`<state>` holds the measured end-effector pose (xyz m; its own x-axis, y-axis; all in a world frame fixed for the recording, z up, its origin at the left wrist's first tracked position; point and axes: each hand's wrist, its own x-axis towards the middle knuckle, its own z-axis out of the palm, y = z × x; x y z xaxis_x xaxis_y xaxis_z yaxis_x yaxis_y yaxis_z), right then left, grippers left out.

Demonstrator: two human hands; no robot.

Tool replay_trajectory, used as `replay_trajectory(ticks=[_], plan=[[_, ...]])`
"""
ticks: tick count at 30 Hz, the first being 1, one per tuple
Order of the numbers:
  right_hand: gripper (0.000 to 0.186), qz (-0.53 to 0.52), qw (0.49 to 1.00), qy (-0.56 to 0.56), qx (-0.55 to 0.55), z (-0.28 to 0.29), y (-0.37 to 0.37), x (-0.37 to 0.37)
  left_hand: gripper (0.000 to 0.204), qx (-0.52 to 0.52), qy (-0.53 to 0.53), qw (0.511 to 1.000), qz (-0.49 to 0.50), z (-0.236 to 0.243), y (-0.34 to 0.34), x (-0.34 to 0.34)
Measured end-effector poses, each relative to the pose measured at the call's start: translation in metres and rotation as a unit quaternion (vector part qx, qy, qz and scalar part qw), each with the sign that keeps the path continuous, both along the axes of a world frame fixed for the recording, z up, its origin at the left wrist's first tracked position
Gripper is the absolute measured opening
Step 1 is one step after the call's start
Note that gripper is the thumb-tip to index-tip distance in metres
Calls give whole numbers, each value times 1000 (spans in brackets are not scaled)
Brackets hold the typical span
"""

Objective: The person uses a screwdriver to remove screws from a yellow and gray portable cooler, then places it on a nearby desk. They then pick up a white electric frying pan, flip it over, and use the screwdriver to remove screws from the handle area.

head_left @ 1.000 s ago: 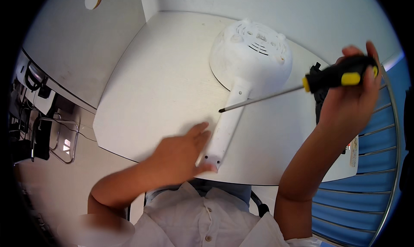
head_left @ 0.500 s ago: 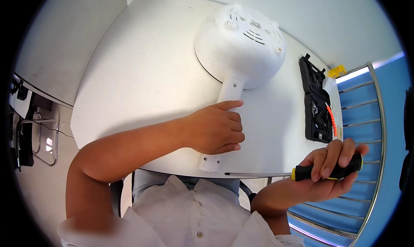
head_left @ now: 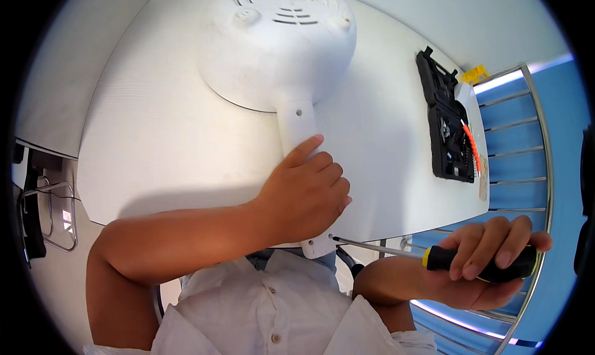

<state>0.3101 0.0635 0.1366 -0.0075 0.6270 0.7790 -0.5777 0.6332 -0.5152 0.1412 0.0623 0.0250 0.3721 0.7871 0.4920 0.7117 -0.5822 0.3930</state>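
Note:
A white electric pan (head_left: 273, 63) lies upside down on the table, its vented base with round feet facing up. Its long handle points toward me, with one screw hole near the bowl and two at the end. My left hand (head_left: 310, 187) is wrapped over the middle of the handle, hiding that part. My right hand (head_left: 486, 262) grips the black and yellow grip of a screwdriver (head_left: 384, 249). The screwdriver's tip is at the right-hand hole at the handle's end; how deep it sits, I cannot tell.
On the right of the white table (head_left: 155, 150), a black tool case (head_left: 451, 150) lies open. An orange flexible shaft (head_left: 471, 145) rests along its edge. A yellow item (head_left: 475, 75) is behind it. Metal railing bars (head_left: 517, 147) stand past the table's right edge.
The pan has shifted left and its handle has swung nearer to me, its end now past the table edge. The screwdriver's tip has moved from beside the handle to its end hole.

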Motion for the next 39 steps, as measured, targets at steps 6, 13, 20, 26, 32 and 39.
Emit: replay_trajectory(ticks=[6, 13, 20, 26, 32, 39], plan=[[46, 10, 1000, -1, -1, -9, 3, 2, 10, -9, 10, 1000, -26, 2, 4, -5], [41, 75, 995, -49, 49, -4, 8, -8, 10, -15, -3, 999, -41, 2, 6, -8], [31, 322, 945, -3, 47, 3, 20, -23, 11, -10, -34, 998, -49, 0, 4, -10], [25, 454, 890, 18, 17, 4, 17, -26, 13, -5, -40, 998, -50, -2, 4, -10], [17, 477, 878, 31, 26, -2, 18, -29, 12, -9, -26, 998, -47, 1, 3, -11], [14, 394, 913, -93, -57, 9, 11, -25, 10, -12, -16, 999, -45, 2, 2, -11]])
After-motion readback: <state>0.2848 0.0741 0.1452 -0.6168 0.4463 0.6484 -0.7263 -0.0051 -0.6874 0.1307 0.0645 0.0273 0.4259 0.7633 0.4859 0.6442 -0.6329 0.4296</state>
